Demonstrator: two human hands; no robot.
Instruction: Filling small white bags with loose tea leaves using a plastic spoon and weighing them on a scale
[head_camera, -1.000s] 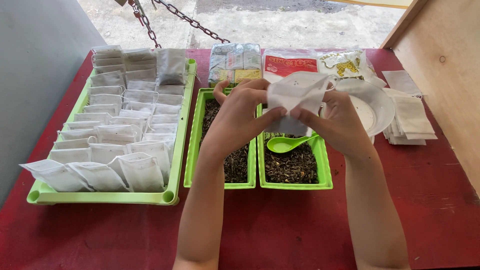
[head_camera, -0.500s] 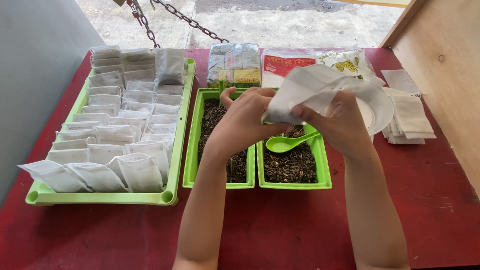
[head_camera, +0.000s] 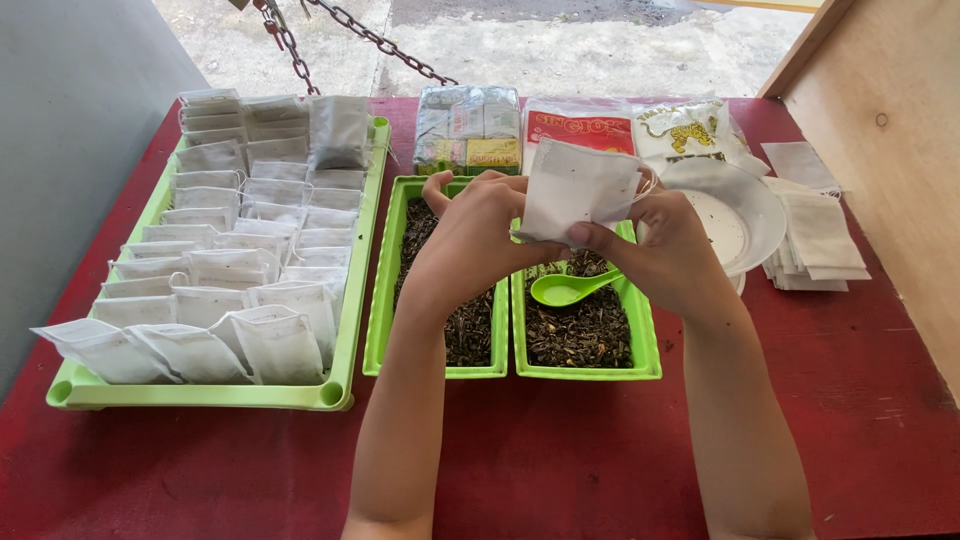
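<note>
Head view: both hands, left hand (head_camera: 478, 232) and right hand (head_camera: 668, 250), pinch a white paper sachet (head_camera: 578, 190) above two small green trays of dark loose tea (head_camera: 583, 322), green spoon (head_camera: 566, 289) lying below, filled sachets (head_camera: 230, 260) far left.

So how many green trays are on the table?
3. A big green tray on the left holds white filled bags. Two smaller ones sit side by side in the middle, both with dark loose tea: one under the left hand, one with a green spoon.
</note>
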